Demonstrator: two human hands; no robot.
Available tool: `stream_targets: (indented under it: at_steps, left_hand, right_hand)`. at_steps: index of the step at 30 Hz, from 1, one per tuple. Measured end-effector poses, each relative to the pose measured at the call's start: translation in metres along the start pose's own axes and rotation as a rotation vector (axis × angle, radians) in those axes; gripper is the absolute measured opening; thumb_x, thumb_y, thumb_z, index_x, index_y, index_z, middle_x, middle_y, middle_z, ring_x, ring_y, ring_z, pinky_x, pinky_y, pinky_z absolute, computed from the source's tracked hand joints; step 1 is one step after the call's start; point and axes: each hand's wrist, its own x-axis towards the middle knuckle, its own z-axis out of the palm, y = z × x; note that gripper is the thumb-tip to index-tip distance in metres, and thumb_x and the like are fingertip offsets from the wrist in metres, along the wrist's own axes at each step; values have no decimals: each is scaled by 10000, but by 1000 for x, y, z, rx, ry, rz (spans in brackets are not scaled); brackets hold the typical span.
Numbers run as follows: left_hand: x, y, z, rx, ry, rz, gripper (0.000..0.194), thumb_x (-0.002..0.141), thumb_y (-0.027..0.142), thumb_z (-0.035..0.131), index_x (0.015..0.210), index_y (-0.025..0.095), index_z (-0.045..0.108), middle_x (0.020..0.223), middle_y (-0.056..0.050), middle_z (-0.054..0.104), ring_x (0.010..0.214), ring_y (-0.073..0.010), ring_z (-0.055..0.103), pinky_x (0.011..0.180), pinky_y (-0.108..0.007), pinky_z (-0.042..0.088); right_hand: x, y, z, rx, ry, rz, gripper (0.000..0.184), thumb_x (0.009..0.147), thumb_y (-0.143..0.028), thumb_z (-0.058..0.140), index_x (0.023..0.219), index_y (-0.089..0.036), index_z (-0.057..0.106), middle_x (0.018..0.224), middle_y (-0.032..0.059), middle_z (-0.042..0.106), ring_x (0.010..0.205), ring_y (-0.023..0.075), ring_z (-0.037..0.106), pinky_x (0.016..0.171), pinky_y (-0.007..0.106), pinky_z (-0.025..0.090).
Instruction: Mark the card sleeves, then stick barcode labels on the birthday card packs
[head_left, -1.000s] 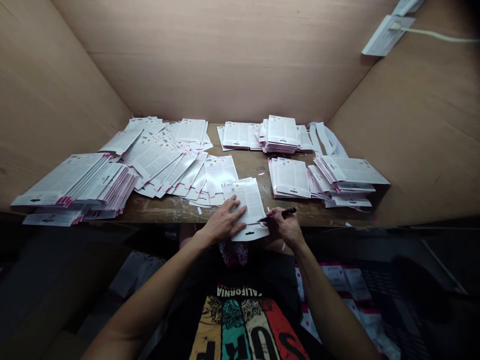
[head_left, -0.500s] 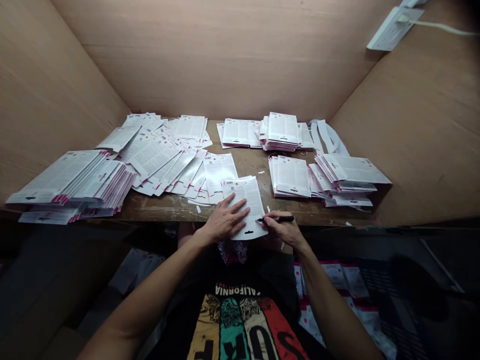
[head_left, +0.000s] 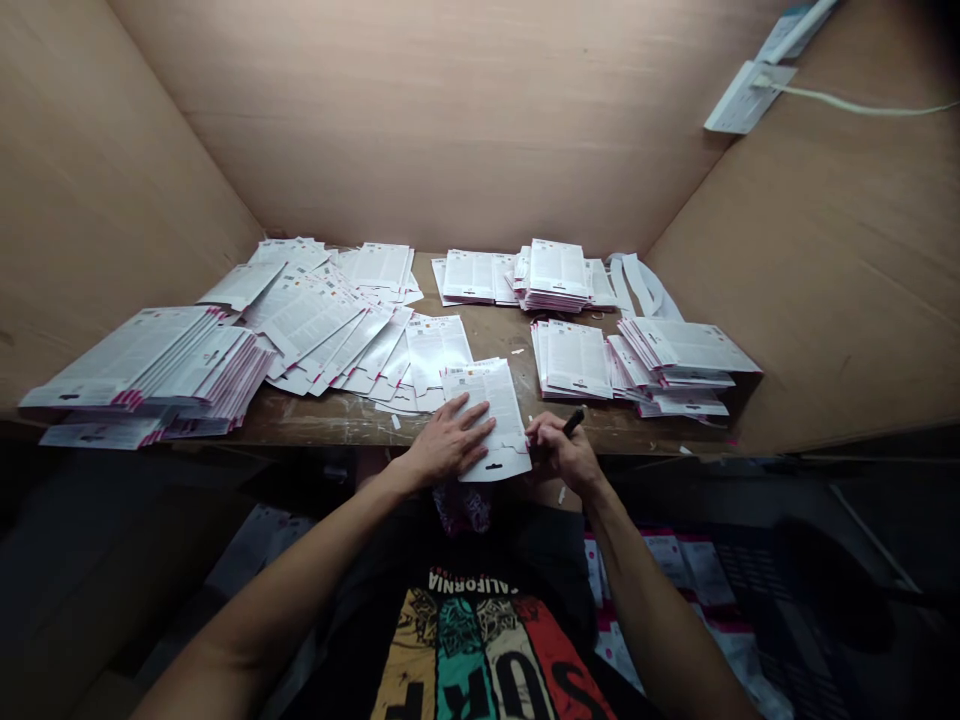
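A white printed packet (head_left: pixel 502 398) with a hang slot lies at the table's front edge, its lower end jutting over. My left hand (head_left: pixel 448 440) rests on its left part, fingers spread flat. At its lower right side is my right hand (head_left: pixel 564 450), fingers closed round a slim black pen-like tool (head_left: pixel 574 421). The tool's back end points up and right; its tip is hidden by my fingers. A thin dark curved line shows on the packet beside my right fingers; I cannot tell whether it is a mark or a cut.
Fanned packets (head_left: pixel 311 315) and thick stacks (head_left: pixel 142 360) cover the left side. More stacks stand at the back (head_left: pixel 555 270) and right (head_left: pixel 675 350). White strips (head_left: pixel 637 285) lie at the back right. Board walls surround the table, with a power socket (head_left: pixel 750 95) at upper right. Packets lie below right.
The tool has turned from nearly level to tilted upward, its tip no longer visible. A thin dark curved line now shows on the packet. My left hand stays on it.
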Motion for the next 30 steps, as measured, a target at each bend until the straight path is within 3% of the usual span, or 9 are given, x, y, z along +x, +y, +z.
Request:
stream_targets:
  at_steps: [6,9,12,16,17,21,23,26,30]
  left_hand:
    - [-2,6,3,-25,39,7,305,1022,357,561,1230,161,668,1520,-144,565,1501,-362,415,1248,-562,358]
    - [-3,8,2,-52,6,7,452,957,529,646,1214,158,630,1552,-170,522,1532,-402,358,1258,-598,325]
    - [-4,10,0,-68,-55,4,823,759,768,746,1276,149,578,1587,-214,460,1556,-468,277,1270,-649,260]
    - [-4,12,-3,-76,-110,-9,930,675,772,805,1302,138,545,1605,-245,421,1574,-477,227,1286,-650,209]
    - [-4,13,-4,-84,-111,-12,925,667,751,823,1302,140,543,1608,-245,417,1578,-472,219,1290,-648,200]
    - [-4,10,-5,-129,-93,-17,871,675,683,854,1290,146,550,1616,-240,412,1587,-465,200,1291,-659,181]
    - [-4,8,-5,-171,-87,-25,792,721,667,831,1261,148,572,1605,-232,434,1582,-459,223,1282,-660,210]
    - [-4,7,-2,-234,-42,-49,499,884,534,739,1206,174,613,1553,-187,525,1560,-398,320,1266,-623,290]
    - [1,9,6,-212,61,-56,233,1010,282,577,1219,201,643,1472,-123,619,1506,-306,430,1246,-545,377]
  right_hand:
    - [3,-8,23,-770,-67,-113,209,971,-407,612,944,-209,673,986,75,720,877,217,657,748,287,444]
    - [1,-13,38,-993,-110,-87,108,975,-250,582,1033,-215,667,1065,82,722,922,213,663,746,274,415]
    - [-5,-18,36,-972,-178,-112,152,961,-157,545,1061,-183,657,1056,93,716,904,210,651,750,274,414]
    - [-21,-26,11,-544,-706,-197,176,986,-350,639,994,-180,686,942,25,712,830,181,639,746,255,465]
    - [-23,-27,4,-480,-755,-204,234,944,-408,712,1018,-186,695,978,21,715,852,184,647,763,259,485]
    - [-18,-18,-11,-699,-372,-242,567,762,-390,897,1264,-255,669,1400,91,614,1155,276,628,890,342,527]
    - [-10,-10,-11,-800,-297,-290,493,799,-344,865,1253,-285,681,1484,84,571,1256,298,590,911,362,530]
    - [2,-3,-3,-768,-277,-307,219,927,-371,744,1115,-262,715,1361,71,656,1149,245,658,887,326,533]
    - [7,-10,16,-930,-58,-142,331,991,-488,643,1214,-248,690,1226,96,681,925,228,685,759,313,519]
